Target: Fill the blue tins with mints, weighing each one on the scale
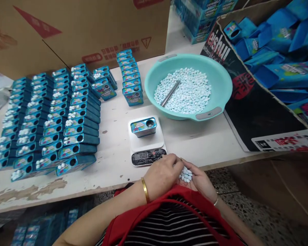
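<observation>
My right hand (204, 182) is cupped at the table's front edge around a small heap of pale blue and white candies (186, 174). Over that palm, my left hand (166, 169) has its fingers curled down at the heap; its fingertips are hidden, so what they pinch cannot be made out. Just beyond the hands is a white digital scale (145, 145), its display partly readable. A blue candy tin (143, 127) lies on its plate with the round hole at the right, a few candies visible inside.
A turquoise basin (154, 77) of candies holds a metal tube (170, 94). Rows of blue tins (78, 130), many topped with candies, fill the left; another column of tins (132, 94) stands behind the scale. Cartons (79, 30) rise behind; an open box (246, 112) of blue tins is right.
</observation>
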Tool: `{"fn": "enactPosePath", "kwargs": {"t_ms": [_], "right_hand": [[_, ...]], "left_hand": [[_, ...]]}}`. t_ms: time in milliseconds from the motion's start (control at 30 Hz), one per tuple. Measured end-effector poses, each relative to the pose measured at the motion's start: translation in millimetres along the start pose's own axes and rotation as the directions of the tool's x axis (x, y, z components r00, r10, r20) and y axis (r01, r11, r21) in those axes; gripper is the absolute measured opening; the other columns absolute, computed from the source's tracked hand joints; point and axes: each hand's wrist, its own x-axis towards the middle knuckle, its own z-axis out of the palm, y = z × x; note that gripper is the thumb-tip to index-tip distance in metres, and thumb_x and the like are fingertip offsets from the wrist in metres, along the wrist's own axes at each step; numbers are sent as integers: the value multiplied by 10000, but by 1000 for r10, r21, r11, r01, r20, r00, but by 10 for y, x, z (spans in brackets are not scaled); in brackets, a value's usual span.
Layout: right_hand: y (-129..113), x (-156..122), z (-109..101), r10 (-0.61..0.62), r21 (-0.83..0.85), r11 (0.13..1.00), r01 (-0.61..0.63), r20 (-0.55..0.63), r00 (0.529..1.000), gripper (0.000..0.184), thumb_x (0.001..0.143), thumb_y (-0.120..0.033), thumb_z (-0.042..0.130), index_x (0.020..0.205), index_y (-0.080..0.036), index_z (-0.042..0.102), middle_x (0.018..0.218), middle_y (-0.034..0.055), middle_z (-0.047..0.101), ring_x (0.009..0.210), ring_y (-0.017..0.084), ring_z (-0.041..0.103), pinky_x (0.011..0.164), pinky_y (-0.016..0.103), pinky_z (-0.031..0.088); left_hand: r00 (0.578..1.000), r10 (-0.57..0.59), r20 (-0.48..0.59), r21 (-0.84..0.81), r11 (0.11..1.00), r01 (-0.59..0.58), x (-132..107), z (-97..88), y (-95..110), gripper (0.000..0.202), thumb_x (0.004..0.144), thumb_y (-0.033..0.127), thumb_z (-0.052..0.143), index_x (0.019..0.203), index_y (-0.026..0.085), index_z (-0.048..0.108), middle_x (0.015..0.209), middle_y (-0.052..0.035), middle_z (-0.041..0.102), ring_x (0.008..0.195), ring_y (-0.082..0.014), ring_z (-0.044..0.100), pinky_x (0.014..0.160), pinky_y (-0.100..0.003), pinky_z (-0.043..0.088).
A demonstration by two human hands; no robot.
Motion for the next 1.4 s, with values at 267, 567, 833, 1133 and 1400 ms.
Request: {"fn": "enactPosePath", "kwargs": {"t_ms": [267, 567, 833, 1133, 1400], "right_hand": [[121, -6, 60, 4, 29, 1000, -4, -5, 1000, 159, 828, -113, 515, 787, -102, 667, 722, 32, 704, 666, 104, 662, 661, 197, 546], [143, 108, 341, 16, -53, 998, -12, 62, 998, 259, 860, -152, 451, 1013, -51, 635, 1024, 166, 703, 1011, 219, 661, 875, 325, 534], [77, 119, 369, -6, -60, 998, 10, 69, 998, 270, 865, -165, 427, 1030, -68, 618, 1019, 136, 710, 1083, 219, 626, 938, 314, 501], [49, 134, 352, -4, -52, 999, 8, 73, 997, 278, 861, -162, 440, 1036, -49, 624, 1021, 153, 706, 1055, 233, 641, 888, 311, 527], [37, 136, 226, 12, -39, 999, -9, 74, 997, 267, 875, -144, 406, 968, -86, 650, 829, 78, 731, 727, 128, 694, 703, 238, 566]], "left_hand": [[991, -15, -134, -204, 979, -13, -175, -71, -13, 131, 869, 136, 423, 913, 139, 545, 985, -85, 592, 861, -151, 555, 727, -282, 512], [783, -152, -602, -177, 983, 55, 1, -792, -513, 19, 834, 147, 549, 848, 150, 562, 805, -14, 568, 645, -70, 494, 619, -207, 440], [852, -103, -514, -70, 995, 78, 139, -898, -792, 125, 854, 183, 543, 939, 150, 629, 885, -52, 637, 799, -115, 590, 723, -239, 483], [842, -95, -531, -96, 994, 52, 87, -1032, -626, 56, 832, 171, 585, 882, 155, 604, 857, -38, 615, 731, -99, 552, 674, -238, 475], [971, 99, -216, -274, 949, -158, -81, -402, -95, 127, 889, 141, 445, 920, 169, 565, 897, -67, 606, 825, -139, 569, 706, -261, 511]]}}
